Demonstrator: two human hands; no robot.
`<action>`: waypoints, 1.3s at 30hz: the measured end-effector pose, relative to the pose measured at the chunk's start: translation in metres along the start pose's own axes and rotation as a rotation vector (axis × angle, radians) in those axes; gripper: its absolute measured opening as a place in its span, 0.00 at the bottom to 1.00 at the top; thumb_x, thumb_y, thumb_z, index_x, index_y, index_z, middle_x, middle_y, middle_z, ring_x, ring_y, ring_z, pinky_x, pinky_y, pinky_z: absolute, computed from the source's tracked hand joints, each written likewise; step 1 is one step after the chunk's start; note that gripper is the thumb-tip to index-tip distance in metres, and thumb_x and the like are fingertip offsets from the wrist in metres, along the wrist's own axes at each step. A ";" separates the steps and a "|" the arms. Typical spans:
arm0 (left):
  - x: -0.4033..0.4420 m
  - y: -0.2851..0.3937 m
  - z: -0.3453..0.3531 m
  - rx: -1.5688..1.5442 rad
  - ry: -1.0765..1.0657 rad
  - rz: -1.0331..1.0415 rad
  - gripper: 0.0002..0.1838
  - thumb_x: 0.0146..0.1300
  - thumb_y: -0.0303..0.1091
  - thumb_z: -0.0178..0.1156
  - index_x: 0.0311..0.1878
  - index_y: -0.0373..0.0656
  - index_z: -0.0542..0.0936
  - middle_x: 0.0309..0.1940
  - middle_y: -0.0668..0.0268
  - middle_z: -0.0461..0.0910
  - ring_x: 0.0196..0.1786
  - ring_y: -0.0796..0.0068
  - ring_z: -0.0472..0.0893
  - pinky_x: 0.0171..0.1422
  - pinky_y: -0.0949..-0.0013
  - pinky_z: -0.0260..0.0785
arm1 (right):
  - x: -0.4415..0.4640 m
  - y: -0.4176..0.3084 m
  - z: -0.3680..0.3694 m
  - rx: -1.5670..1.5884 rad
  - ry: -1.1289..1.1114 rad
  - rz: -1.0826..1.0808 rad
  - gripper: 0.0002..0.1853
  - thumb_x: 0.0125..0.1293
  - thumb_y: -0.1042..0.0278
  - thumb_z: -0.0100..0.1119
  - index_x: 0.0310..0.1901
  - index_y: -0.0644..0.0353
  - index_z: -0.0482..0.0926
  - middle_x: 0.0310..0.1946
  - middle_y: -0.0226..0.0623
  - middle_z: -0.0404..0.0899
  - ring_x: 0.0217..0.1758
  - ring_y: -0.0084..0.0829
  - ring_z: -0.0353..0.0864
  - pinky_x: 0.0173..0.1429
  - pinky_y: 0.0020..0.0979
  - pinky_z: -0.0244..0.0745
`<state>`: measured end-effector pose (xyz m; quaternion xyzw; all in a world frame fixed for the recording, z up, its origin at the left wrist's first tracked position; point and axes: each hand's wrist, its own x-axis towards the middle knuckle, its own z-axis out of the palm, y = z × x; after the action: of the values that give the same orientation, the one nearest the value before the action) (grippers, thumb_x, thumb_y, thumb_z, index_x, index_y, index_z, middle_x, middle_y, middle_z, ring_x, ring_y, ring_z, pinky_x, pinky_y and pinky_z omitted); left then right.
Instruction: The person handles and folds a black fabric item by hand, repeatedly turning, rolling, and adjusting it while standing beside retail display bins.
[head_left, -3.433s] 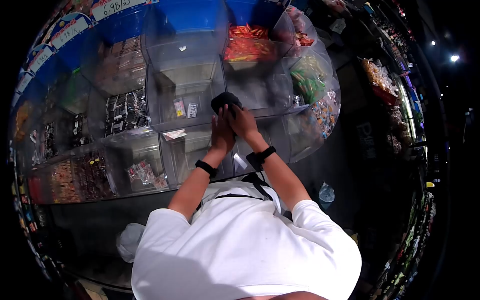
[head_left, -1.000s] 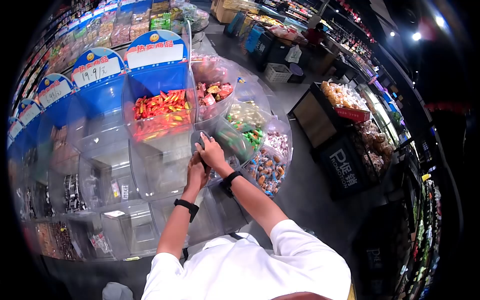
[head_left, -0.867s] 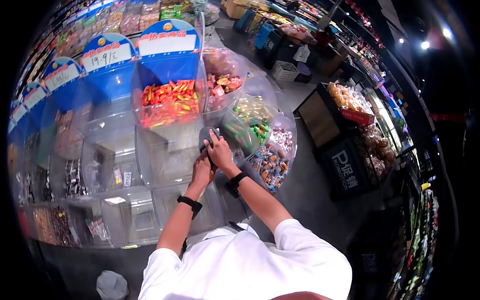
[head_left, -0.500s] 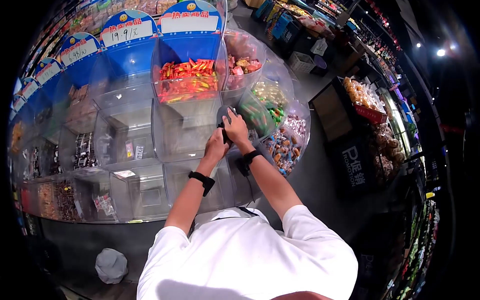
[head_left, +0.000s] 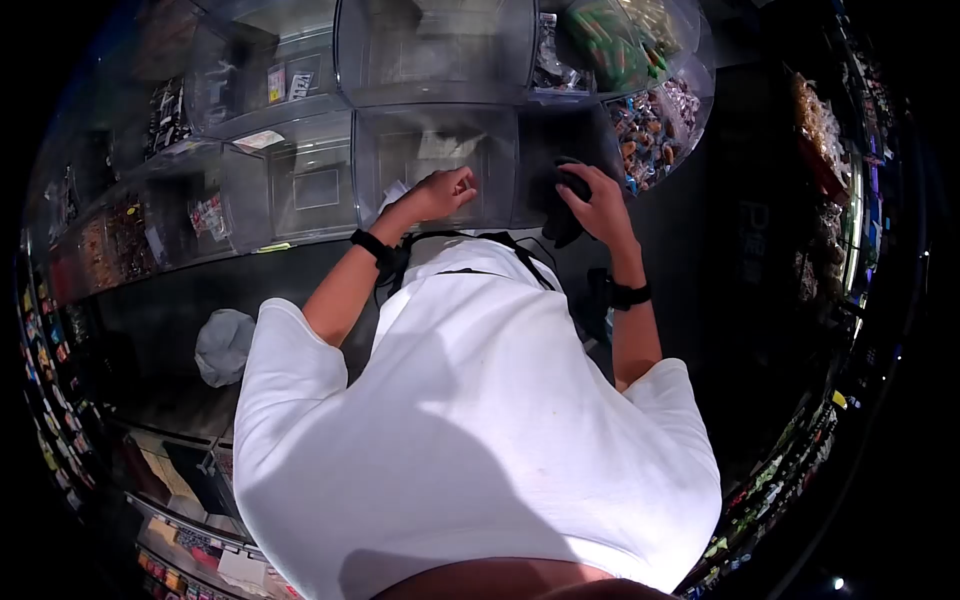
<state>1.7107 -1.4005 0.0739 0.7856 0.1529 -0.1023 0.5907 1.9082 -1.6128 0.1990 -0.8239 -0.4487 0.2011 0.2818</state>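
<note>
My left hand (head_left: 442, 194) hovers over the front edge of a clear plastic bin (head_left: 435, 150), its fingers loosely curled, with nothing visible between them. A small white slip (head_left: 394, 193) lies beside that wrist. To the right, my right hand (head_left: 600, 203) is closed on a black handheld object (head_left: 563, 212); its exact kind is too dark to make out. That hand is just in front of a dark bin at the right end of the row. Both wrists wear black bands.
Bags of wrapped candies (head_left: 650, 130) hang at the display's right end. Bins at left hold packaged snacks (head_left: 210, 216). A white plastic bag (head_left: 224, 346) stands on the floor at left. A promotion stand with bagged goods (head_left: 825, 140) is at right.
My view has tilted down. My hands, together on the dark object before, have come apart and back toward my body. My left hand has let go; the object is in my right hand.
</note>
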 end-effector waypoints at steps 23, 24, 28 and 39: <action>0.075 -0.051 0.061 0.322 -0.078 -0.012 0.36 0.53 0.66 0.64 0.55 0.47 0.78 0.50 0.57 0.83 0.55 0.53 0.81 0.59 0.58 0.73 | 0.042 0.020 0.116 -0.222 0.184 0.082 0.18 0.61 0.60 0.63 0.54 0.49 0.83 0.41 0.49 0.78 0.48 0.51 0.80 0.51 0.46 0.78; 0.075 -0.046 0.059 0.359 -0.129 -0.053 0.39 0.54 0.70 0.61 0.58 0.47 0.77 0.51 0.56 0.83 0.56 0.51 0.80 0.60 0.57 0.72 | 0.049 0.015 0.113 -0.266 0.127 0.091 0.18 0.62 0.60 0.62 0.54 0.48 0.82 0.44 0.49 0.79 0.53 0.51 0.79 0.52 0.47 0.78; 0.074 -0.021 0.047 0.448 -0.222 -0.027 0.45 0.58 0.79 0.46 0.57 0.46 0.80 0.53 0.54 0.82 0.58 0.49 0.79 0.63 0.54 0.70 | 0.103 0.036 0.118 -0.268 0.190 0.074 0.17 0.67 0.58 0.58 0.54 0.51 0.81 0.49 0.51 0.80 0.54 0.54 0.79 0.57 0.47 0.75; 0.066 0.007 0.061 0.579 -0.034 0.016 0.20 0.66 0.47 0.49 0.44 0.41 0.83 0.39 0.51 0.85 0.42 0.48 0.85 0.46 0.50 0.77 | 0.053 0.039 0.093 0.070 0.030 0.179 0.19 0.63 0.58 0.64 0.54 0.57 0.81 0.46 0.51 0.84 0.52 0.51 0.83 0.55 0.40 0.78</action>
<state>1.7756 -1.4525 0.0407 0.9210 0.1012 -0.1502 0.3450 1.9063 -1.5582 0.0992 -0.8533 -0.3616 0.2287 0.2980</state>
